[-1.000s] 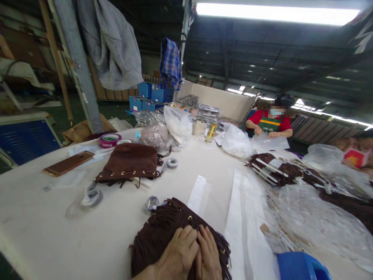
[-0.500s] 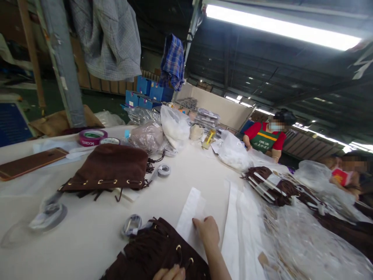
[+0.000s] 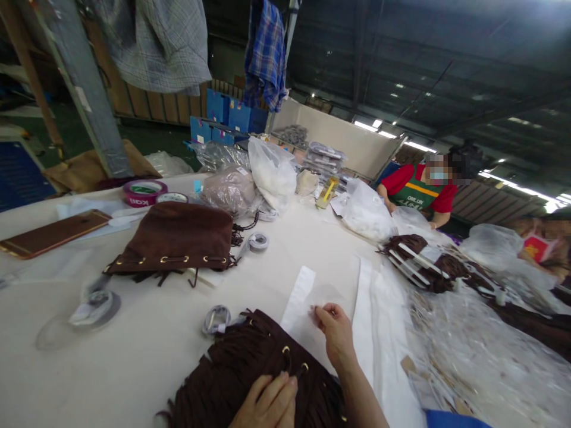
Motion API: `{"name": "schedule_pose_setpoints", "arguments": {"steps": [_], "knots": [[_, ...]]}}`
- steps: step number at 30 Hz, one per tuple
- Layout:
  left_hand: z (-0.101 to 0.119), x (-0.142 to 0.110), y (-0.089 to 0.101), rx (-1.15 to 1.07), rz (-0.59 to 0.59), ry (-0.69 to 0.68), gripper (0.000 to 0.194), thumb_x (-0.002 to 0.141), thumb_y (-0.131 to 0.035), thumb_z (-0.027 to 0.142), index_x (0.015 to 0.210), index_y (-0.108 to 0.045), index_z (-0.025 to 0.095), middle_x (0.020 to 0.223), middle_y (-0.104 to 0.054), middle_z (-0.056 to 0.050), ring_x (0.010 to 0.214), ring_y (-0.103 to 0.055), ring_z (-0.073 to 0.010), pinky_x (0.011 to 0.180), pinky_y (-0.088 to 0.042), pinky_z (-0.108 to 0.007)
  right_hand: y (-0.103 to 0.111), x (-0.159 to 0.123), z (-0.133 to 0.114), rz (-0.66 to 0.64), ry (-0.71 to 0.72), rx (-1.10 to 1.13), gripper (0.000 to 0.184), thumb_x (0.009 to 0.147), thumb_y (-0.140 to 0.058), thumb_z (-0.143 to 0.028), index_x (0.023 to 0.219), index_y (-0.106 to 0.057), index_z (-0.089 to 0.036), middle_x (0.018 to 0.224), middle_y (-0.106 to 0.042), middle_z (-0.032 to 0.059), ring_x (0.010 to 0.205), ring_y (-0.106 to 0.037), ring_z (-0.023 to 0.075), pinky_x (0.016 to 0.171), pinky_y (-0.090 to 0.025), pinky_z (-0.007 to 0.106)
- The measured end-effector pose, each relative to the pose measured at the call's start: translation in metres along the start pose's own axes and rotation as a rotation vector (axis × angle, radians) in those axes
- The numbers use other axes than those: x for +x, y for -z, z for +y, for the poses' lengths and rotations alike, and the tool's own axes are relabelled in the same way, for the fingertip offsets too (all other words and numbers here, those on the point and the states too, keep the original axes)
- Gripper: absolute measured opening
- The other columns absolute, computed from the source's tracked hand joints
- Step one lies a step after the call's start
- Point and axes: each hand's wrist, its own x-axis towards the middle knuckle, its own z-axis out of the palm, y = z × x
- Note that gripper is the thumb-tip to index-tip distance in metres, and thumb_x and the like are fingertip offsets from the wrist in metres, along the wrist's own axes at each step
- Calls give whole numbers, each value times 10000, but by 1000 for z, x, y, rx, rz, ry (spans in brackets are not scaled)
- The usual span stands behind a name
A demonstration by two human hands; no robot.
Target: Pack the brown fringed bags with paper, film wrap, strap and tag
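A dark brown fringed drawstring bag point(image 3: 250, 356) with brass eyelets lies in front of me. My left hand point(image 3: 267, 404) rests on it near the eyelets, fingers stretched out side by side. Just beyond the bag, my right hand point(image 3: 336, 333) is closed in a pinch on a thin translucent sheet point(image 3: 328, 292). Under that sheet lies a white paper strip point(image 3: 300, 291), its near end hidden by the bag. A coiled grey strap point(image 3: 216, 321) sits against the bag's far left side.
Another brown bag point(image 3: 178, 235), a phone point(image 3: 56, 233) and purple tape point(image 3: 143, 192) occupy the left. White strips point(image 3: 372, 321) and crumpled clear plastic point(image 3: 482, 351) lie rightward. Wrapped brown pieces point(image 3: 417, 261) are farther off. A co-worker point(image 3: 414, 190) stands across the table point(image 3: 285, 244).
My right hand has turned and lifted slightly, now pinching the translucent sheet. More of my left hand shows on the bag. The view has tilted downward.
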Motion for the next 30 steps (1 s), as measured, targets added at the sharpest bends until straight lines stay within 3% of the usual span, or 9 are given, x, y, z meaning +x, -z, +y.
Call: {"name": "schedule_pose_setpoints", "arguments": {"steps": [3,5,8,12,17,23,27,30], "knots": [[-1,3,7,-27,-9,11,285,880,-344,92,877,-616,174,966,-647,-17,996,-531,-136,883,-388,-272,3,-11,-17,-15,-1,114,373,527,-701,-407,769,-540,-173,604,-616,-12,563,-582,147,549,-457,281],[0,5,12,-54,-47,24,289,878,-331,102,920,-611,161,997,-643,-32,1011,-528,-153,872,-392,-289,6,-21,-29,-17,25,137,359,513,-721,-396,741,-581,-156,587,-608,-10,552,-565,142,551,-453,282],[0,8,23,-100,-169,14,309,851,-329,103,1017,-587,140,1067,-622,-71,1051,-516,-185,869,-410,-324,11,-46,-43,-1,86,113,256,564,-706,-376,655,-625,-151,564,-596,-11,565,-540,130,583,-445,272],[2,12,37,-145,-353,10,392,789,-353,65,1138,-527,113,1137,-586,-120,1096,-502,-222,890,-423,-376,16,-85,-49,37,151,52,166,613,-664,-314,702,-667,-173,632,-635,-6,619,-547,144,596,-437,262],[5,10,40,-145,-372,42,425,761,-356,25,1142,-519,119,1146,-585,-115,1100,-507,-227,902,-415,-402,17,-105,-55,139,216,29,171,645,-601,-315,714,-671,-176,670,-648,-2,662,-558,161,624,-434,269],[6,11,42,-143,-403,22,417,772,-366,21,1153,-509,110,1172,-572,-113,1121,-492,-219,909,-412,-401,26,-92,-75,210,268,47,178,649,-583,-307,725,-663,-168,668,-642,-9,662,-539,150,637,-418,263],[6,14,42,-183,-375,50,386,804,-360,25,1148,-511,115,1147,-579,-113,1105,-498,-217,908,-426,-404,23,-92,-87,143,287,56,194,645,-591,-325,721,-666,-164,617,-616,-21,620,-527,139,586,-420,243],[3,16,41,-293,-315,85,329,830,-356,40,1100,-530,108,1094,-590,-119,1072,-509,-207,896,-448,-389,13,-118,-72,57,265,19,183,673,-594,-308,760,-683,-174,640,-628,-14,604,-543,142,562,-432,238]]}}
